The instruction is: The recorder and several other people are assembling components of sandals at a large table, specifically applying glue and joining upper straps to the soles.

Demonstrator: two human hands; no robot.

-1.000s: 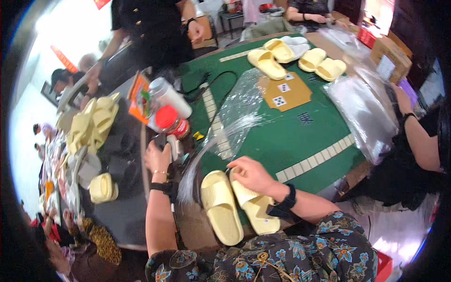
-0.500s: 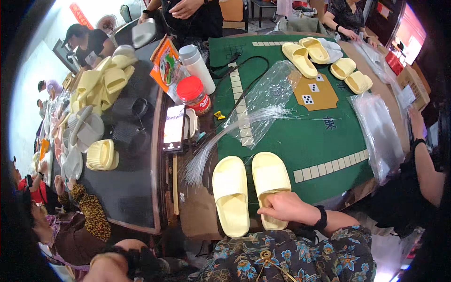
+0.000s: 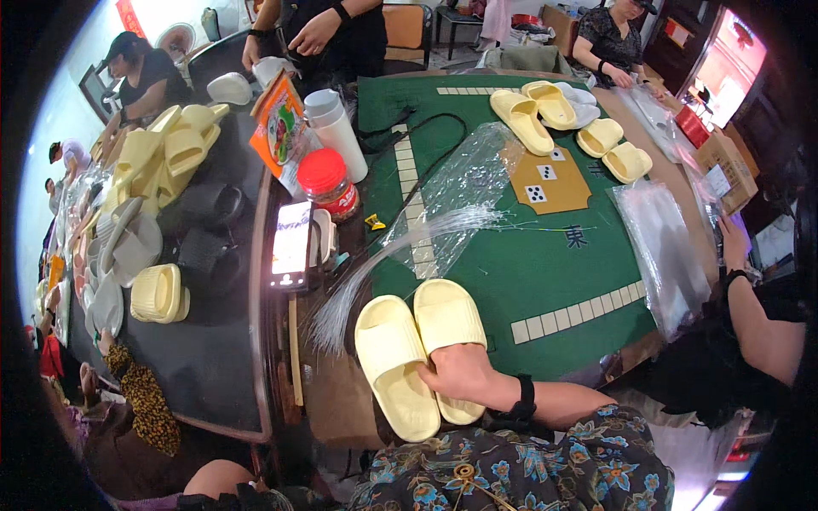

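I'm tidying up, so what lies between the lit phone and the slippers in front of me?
In the head view, a bundle of whitish strands lies between the phone and the yellow slippers.

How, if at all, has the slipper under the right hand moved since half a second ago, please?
Yes, the right slipper has moved left, away from the near tile row and closer to the left slipper.

Two pale yellow slippers [image 3: 392, 328] at the green tabletop [image 3: 477, 289]'s near edge, four more yellow slippers [image 3: 523, 122] toward its far right corner; one phone [image 3: 291, 244], one red-lidded jar [image 3: 325, 175], one white bottle [image 3: 341, 140] and one orange packet [image 3: 279, 128] along its left edge; three printed dice faces [image 3: 548, 172] toward its far edge; two black slippers [image 3: 204, 253] near the dark tabletop [image 3: 209, 358]'s right edge, the piled slippers [image 3: 153, 157] there too overlapped to count
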